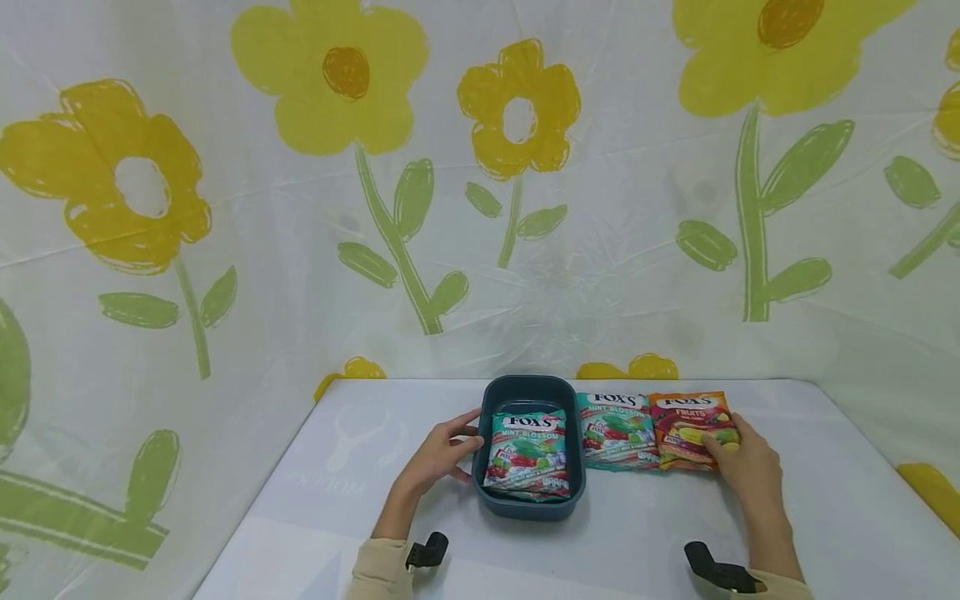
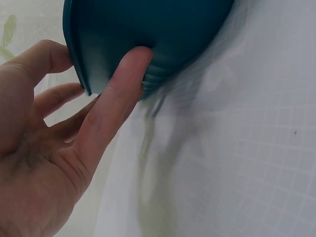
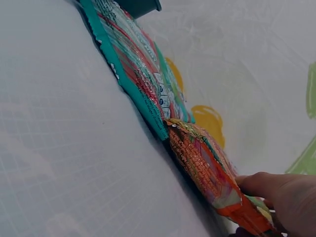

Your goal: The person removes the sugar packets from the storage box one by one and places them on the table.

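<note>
A dark teal plastic bin (image 1: 531,510) stands on the table with a green FOX'S Mint Blossom candy bag (image 1: 527,454) lying inside. My left hand (image 1: 444,450) is at the bin's left side, thumb straight against the outer wall (image 2: 168,34) and the other fingers by its edge. Right of the bin lies a second green Mint Blossom bag (image 1: 618,433). Beside it, an orange FOX'S Fruits candy bag (image 1: 686,427) overlaps its right edge. My right hand (image 1: 753,462) grips the orange bag's right side, thumb on the front; some fingertips are hidden behind it.
The white table (image 1: 630,542) has a back edge close behind the bin and bags. A flower-printed curtain (image 1: 600,317) hangs behind the table and along its sides. Black wrist camera mounts (image 1: 427,550) sit on both wrists.
</note>
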